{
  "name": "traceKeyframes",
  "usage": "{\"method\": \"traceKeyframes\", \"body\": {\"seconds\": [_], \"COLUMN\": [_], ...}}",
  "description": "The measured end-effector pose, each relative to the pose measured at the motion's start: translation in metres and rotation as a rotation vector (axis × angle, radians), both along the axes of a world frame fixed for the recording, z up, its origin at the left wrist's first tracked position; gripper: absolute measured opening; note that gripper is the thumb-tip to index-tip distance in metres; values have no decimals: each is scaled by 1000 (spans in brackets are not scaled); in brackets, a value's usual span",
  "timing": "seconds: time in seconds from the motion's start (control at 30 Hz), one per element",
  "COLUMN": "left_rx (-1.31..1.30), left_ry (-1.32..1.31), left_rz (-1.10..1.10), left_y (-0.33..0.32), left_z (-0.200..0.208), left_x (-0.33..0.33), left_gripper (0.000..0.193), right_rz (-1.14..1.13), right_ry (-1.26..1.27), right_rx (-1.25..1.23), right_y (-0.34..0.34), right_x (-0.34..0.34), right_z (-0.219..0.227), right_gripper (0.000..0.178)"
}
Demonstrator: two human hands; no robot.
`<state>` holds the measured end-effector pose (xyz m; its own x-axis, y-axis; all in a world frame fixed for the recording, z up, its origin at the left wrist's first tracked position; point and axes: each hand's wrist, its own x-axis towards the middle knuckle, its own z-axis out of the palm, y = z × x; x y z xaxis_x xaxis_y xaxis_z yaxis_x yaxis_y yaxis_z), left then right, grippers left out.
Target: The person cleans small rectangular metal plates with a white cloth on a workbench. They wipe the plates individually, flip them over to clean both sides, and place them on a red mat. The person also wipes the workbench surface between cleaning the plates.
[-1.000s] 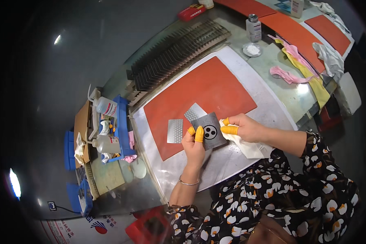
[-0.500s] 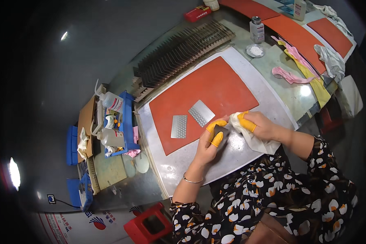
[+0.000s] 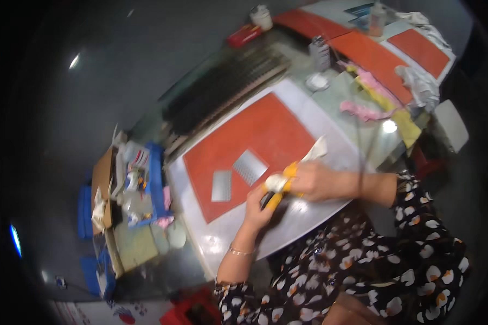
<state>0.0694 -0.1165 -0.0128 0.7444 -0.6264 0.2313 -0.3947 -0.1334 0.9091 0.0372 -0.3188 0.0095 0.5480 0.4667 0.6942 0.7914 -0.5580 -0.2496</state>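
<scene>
My left hand (image 3: 259, 210), yellow finger cots on its fingertips, grips a small dark flat piece (image 3: 265, 200), mostly covered by fingers and cloth. Bunched in my right hand (image 3: 319, 181), also in yellow finger cots, is a white cloth (image 3: 315, 150); part of it is pressed against the dark piece. Both hands meet over the near edge of an orange-red mat (image 3: 260, 127). Beyond them on this mat lie two small silvery plates, the left plate (image 3: 221, 186) and the right plate (image 3: 250, 166), apart from each other. Motion blurs the fingers slightly.
A white sheet (image 3: 333, 132) lies under the mat. Behind stands a long rack of dark plates (image 3: 219, 89). At left, a blue basket (image 3: 156, 184) holds squeeze bottles. A bottle (image 3: 320, 54), a dish of white material (image 3: 317, 82) and pink and yellow cloths (image 3: 366, 111) occupy the right.
My right hand has brought the white cloth left onto the dark piece in my left hand. The whole view has shifted, so the table appears further left and mostly lower. The two plates stay on the mat.
</scene>
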Motion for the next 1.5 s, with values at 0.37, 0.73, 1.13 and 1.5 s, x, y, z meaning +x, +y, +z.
{"method": "traceKeyframes", "body": {"seconds": [0.37, 0.73, 1.13, 1.5], "left_rx": [-163, -210, -210, 424], "left_ry": [367, 263, 780, 689], "left_rz": [19, -17, 257, 297], "left_y": [-18, -25, -51, -67], "left_z": [-18, -11, 17, 20], "left_x": [-3, 0, 44, 99], "left_gripper": [21, 24, 36, 48], "right_rz": [-26, 51, -331, -352], "right_ry": [11, -43, 380, 486], "right_rx": [-130, -30, 81, 236], "right_y": [-5, 16, -56, -135], "right_x": [-5, -7, -20, -28], "right_z": [-4, -8, -15, -16], "right_gripper": [11, 6, 17, 16]}}
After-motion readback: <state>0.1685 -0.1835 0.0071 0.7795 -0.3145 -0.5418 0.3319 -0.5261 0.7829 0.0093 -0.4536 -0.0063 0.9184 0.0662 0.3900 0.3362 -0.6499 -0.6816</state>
